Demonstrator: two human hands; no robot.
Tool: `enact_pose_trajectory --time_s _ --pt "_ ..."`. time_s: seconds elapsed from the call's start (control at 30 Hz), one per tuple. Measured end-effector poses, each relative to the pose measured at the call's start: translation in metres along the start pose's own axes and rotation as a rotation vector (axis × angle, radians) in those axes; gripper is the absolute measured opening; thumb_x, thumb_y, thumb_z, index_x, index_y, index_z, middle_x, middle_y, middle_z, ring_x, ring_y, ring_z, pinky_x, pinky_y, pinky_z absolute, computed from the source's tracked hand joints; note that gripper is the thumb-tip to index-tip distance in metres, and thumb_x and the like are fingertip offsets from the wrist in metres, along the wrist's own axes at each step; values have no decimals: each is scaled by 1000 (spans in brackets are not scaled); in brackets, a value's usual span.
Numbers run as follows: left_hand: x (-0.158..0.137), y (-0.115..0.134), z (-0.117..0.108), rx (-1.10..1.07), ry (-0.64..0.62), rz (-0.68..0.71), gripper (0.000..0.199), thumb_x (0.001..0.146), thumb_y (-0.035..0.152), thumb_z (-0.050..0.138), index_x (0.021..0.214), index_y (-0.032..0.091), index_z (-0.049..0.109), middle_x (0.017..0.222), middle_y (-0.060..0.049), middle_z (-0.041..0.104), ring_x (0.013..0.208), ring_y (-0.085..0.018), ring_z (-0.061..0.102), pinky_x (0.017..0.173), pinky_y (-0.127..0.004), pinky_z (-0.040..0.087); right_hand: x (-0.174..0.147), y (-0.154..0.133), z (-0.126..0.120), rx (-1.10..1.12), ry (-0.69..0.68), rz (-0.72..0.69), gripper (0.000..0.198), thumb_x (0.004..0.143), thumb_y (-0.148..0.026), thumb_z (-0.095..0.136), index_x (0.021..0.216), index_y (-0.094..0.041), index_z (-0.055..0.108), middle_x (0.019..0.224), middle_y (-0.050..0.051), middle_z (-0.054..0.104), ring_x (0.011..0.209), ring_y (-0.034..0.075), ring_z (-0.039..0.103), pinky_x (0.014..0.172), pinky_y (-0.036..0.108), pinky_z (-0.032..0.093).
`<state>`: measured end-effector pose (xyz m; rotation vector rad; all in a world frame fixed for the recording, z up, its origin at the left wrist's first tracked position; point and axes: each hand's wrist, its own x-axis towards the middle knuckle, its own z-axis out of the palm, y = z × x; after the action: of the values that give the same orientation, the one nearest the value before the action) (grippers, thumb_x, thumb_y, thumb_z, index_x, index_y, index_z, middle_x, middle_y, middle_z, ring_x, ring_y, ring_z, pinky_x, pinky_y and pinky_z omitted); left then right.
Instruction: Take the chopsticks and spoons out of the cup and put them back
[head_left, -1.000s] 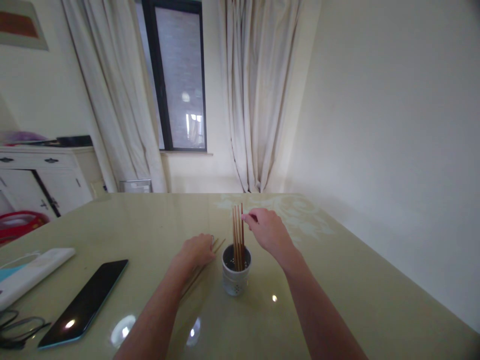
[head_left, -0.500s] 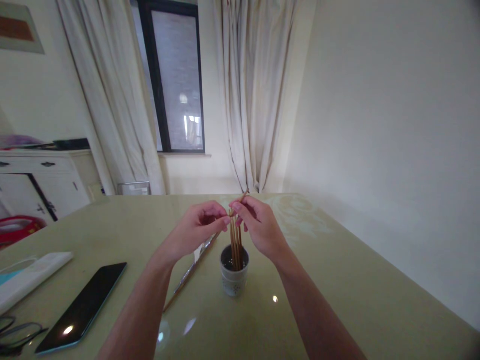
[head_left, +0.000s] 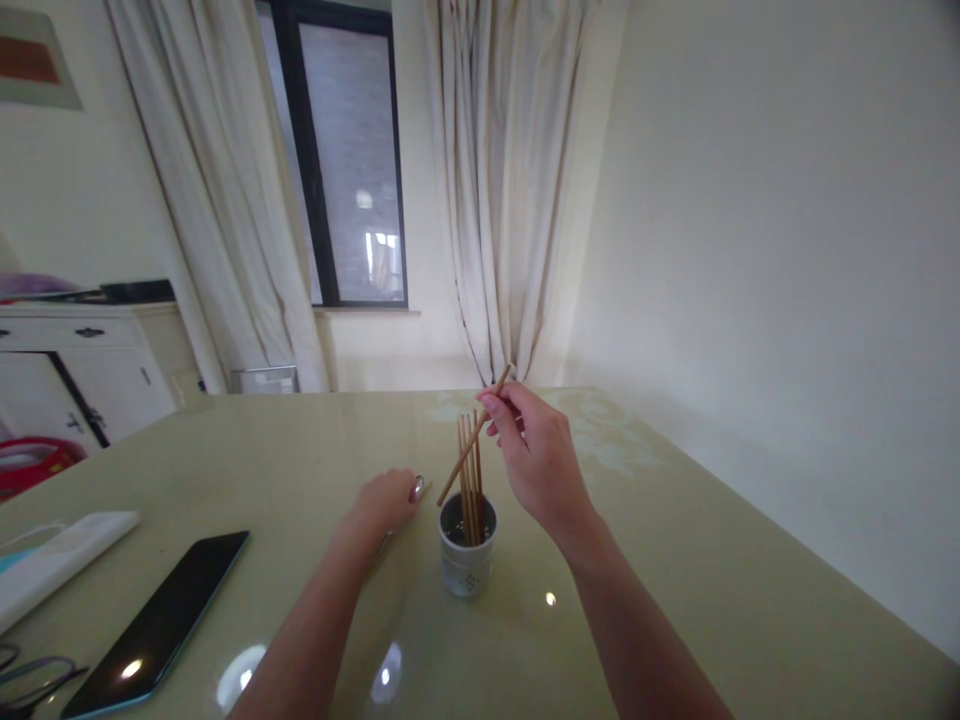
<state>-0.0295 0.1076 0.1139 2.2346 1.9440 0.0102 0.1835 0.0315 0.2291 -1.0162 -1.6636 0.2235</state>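
A brown chopstick [head_left: 469, 445] slants down to the left from my right hand [head_left: 536, 445]. Thumb and fingers pinch it near its upper end, and its lower tip is just above the cup's left rim. Several more chopsticks [head_left: 466, 490] stand upright in a small pale cup [head_left: 466, 575] with a dark inside. To the left of the cup, my left hand [head_left: 386, 505] is low at the table with its fingers curled. A shiny bit with a thin pale tip [head_left: 421, 489] shows beside its fingers. The hand and forearm cover most of what lies there.
On the left of the glossy table [head_left: 600, 560] lie a dark phone or tablet [head_left: 161, 620], a white power strip or similar long white object [head_left: 67, 560] and glasses [head_left: 37, 685]. A white cabinet [head_left: 112, 380] and a red container [head_left: 41, 465] are beyond the table's left edge.
My hands have parted. The left has moved down and left over the long shiny-wrapped stick on the table. The right keeps its chopstick, now more fully visible, above the cup.
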Motion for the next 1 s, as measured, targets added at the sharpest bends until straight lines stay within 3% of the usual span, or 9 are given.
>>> enact_pose_trajectory --time_s 0.1,0.2,0.33,0.47,0.53,0.63,0.77,0.9,1.0 --pt "0 -1 4 33 -15 -27 19 84 19 65 99 19 76 114 -20 78 105 -34 75 82 -40 54 1 -2 -3 -54 -7 10 23 107 -34 52 98 -23 70 88 4 75 77 20 70 70 28 48" --pt "0 -3 5 35 -28 -36 19 80 23 69 97 21 76 113 -18 79 104 -34 75 83 -40 55 1 3 3 -156 -165 54 22 104 -26 58 87 -22 69 79 2 74 70 18 68 67 27 43" --pt "-1 -2 3 -13 -28 -5 12 77 29 70 85 21 76 97 -15 81 93 -31 77 77 -36 54 -1 18 24 -322 -328 147 17 99 -23 68 83 -22 72 79 4 77 72 20 69 65 28 40" --pt "-1 -3 -15 -113 4 76 14 80 29 65 72 20 71 82 -10 80 82 -25 76 71 -30 50 -2 23 32 -387 -335 189 12 98 -24 69 89 -22 77 89 9 81 81 23 73 70 29 43" --pt "-4 -6 -30 -212 54 113 18 86 30 58 78 19 70 83 -8 81 78 -21 74 68 -27 49 -1 20 27 -341 -272 175 14 100 -24 66 91 -23 77 86 7 81 78 22 73 70 29 44" --pt "-19 -5 -54 -506 236 243 22 92 36 55 85 20 67 79 -5 79 71 -18 70 63 -25 47 0 14 20 -177 -191 133 20 103 -28 61 91 -22 76 80 4 78 70 18 70 68 27 45" --pt "-55 22 -75 -775 478 462 28 96 46 59 88 20 67 75 -1 71 65 -14 61 61 -24 45 -2 9 19 129 -175 110 20 103 -37 59 104 -22 73 83 1 75 66 14 68 65 24 49" --pt "-81 47 -70 -815 551 525 27 98 46 60 96 22 71 86 -1 75 72 -14 62 68 -24 48 -5 2 18 336 -192 86 21 103 -35 57 91 -21 67 81 0 72 69 14 68 62 22 51" --pt "-80 35 -45 -842 598 365 31 99 50 56 100 22 70 88 -2 76 76 -17 66 71 -26 49 -7 -1 5 353 -87 51 26 105 -39 55 88 -22 65 81 1 72 72 15 68 66 24 53"
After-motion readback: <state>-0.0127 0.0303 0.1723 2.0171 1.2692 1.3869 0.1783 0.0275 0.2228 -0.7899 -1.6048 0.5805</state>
